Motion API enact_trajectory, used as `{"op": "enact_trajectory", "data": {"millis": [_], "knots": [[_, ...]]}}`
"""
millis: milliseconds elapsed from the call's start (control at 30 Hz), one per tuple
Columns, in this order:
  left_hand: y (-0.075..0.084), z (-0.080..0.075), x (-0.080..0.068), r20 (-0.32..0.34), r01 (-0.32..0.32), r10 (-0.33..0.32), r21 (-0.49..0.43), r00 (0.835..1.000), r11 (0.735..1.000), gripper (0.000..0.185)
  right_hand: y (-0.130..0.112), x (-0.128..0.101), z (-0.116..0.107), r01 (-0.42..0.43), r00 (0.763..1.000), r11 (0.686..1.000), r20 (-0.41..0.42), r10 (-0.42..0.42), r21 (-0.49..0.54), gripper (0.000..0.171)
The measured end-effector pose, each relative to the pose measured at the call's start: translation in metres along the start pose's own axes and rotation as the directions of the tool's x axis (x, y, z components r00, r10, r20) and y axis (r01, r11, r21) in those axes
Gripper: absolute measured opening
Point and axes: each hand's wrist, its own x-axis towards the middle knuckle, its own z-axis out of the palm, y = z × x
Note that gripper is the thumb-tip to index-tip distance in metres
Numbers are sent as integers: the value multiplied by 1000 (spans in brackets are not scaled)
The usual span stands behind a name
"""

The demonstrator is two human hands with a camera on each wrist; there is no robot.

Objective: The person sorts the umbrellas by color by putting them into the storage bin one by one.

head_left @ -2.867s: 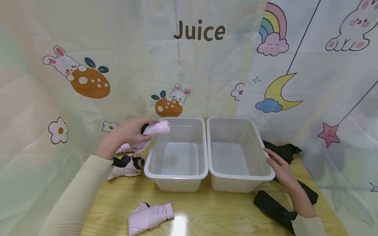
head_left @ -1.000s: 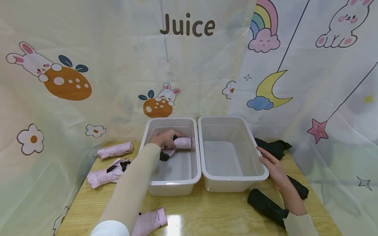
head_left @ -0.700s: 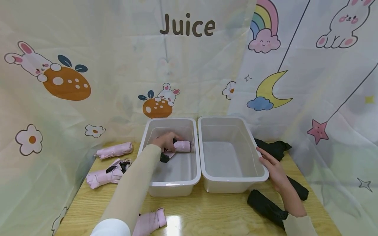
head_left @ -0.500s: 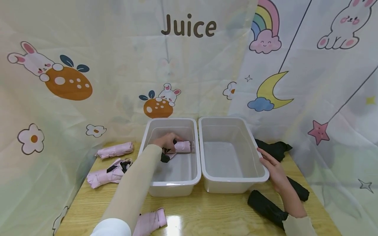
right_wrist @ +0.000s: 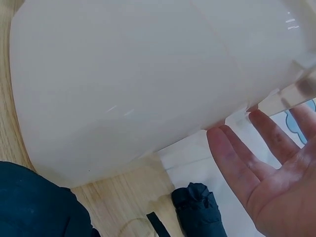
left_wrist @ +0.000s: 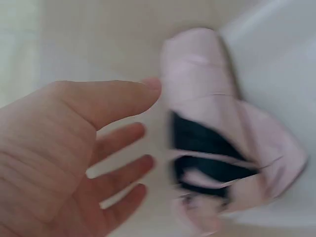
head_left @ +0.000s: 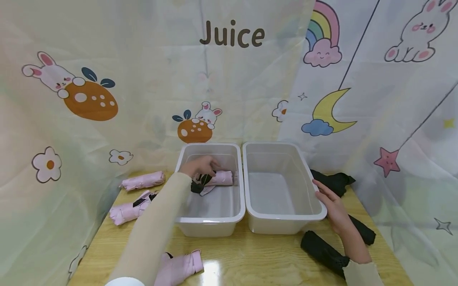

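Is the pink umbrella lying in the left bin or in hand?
In the bin. The pink umbrella lies on the floor of the left bin; the left hand is open beside it, fingers spread.

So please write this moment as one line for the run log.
left hand: open, beside pink umbrella in left bin | right hand: open, on right bin rim | black umbrella: on table

A: Where was there room to pass?
B: The right bin [head_left: 284, 186] lay bare inside; the left bin [head_left: 211, 198] was free only at its near half.
A: And the obstacles?
B: A pink umbrella [head_left: 218, 178] crossed its far end, and black umbrellas [head_left: 322, 250] crowded the table's [head_left: 250, 258] right edge
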Motion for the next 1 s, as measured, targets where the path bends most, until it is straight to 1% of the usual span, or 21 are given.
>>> {"op": "enact_trajectory", "data": {"millis": [100,167,233,267,333,433,567,667,700,733,800,867,933,1000], "knots": [[15,-22,-18,-6,-25,25,0,1000,1000,43,-1,-1,-1,12,1000,1000,5,-12,17,53],[24,-37,-31,-34,-77,78,17,996,997,40,-1,-1,-3,26,1000,999,10,-27,26,53],[29,-50,-46,-76,-131,134,44,988,990,38,-2,-1,-4,40,999,999,19,-41,37,52],[31,-55,-55,-99,-154,159,55,982,987,37,-2,-1,-5,45,999,998,23,-46,39,52],[30,-64,-74,-145,-177,184,56,972,983,37,-3,-1,-6,49,998,998,27,-50,47,53],[24,-72,-105,-215,-173,182,61,959,983,38,-4,-1,-6,41,999,998,29,-43,50,53],[4,-77,-145,-315,-144,158,68,936,987,37,-4,-2,-4,27,999,998,23,-29,55,53],[-20,-76,-171,-374,-136,140,39,917,990,35,-4,-3,-3,24,999,998,28,-26,63,53],[-29,-75,-180,-386,-127,130,34,913,991,34,-4,-3,-2,23,999,997,31,-25,67,53],[-37,-73,-188,-394,-111,111,21,913,994,34,-4,-3,-2,23,999,997,35,-26,68,53],[-54,-67,-202,-405,-94,80,-13,911,996,33,-3,-3,-1,23,999,997,40,-26,71,53],[-71,-59,-216,-413,-73,58,-21,909,997,32,-2,-3,-1,26,999,997,41,-28,69,53],[-88,-47,-228,-417,-58,39,-32,908,998,31,-2,-2,0,29,998,997,45,-32,67,53],[-106,-35,-238,-433,-57,34,-40,901,998,31,-1,-1,1,32,998,997,50,-36,69,53]]}}
